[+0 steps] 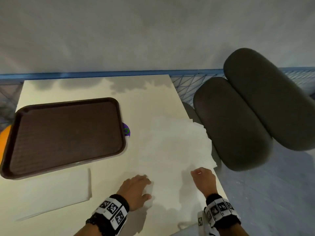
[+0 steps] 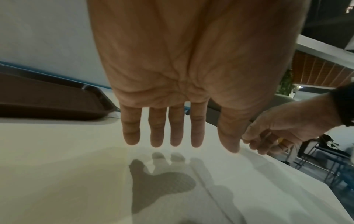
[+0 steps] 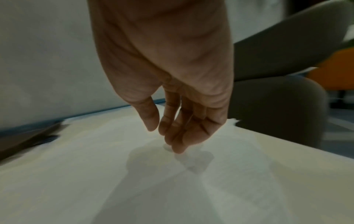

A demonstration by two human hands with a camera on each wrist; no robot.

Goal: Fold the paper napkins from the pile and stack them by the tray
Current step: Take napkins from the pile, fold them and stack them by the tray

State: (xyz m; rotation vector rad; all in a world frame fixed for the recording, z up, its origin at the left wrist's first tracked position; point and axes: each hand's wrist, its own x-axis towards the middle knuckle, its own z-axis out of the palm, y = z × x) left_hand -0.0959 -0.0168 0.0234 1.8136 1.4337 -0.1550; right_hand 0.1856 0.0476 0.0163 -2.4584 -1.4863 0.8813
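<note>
We note the left hand (image 2: 182,75) flat, fingers straight above the napkin (image 2: 191,189); right hand (image 3: 172,91) fingertips (image 3: 178,149) touch it, loosely bent.

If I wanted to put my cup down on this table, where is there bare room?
Behind the brown tray, toward the wall, the table is bare. The right side is crowded with the napkin pile; folded napkins lie before the tray, and both hands work the near edge.

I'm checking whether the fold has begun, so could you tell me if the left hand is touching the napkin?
Apart. The left wrist view shows the left hand flat above the napkin, its shadow separated from the fingertips.
</note>
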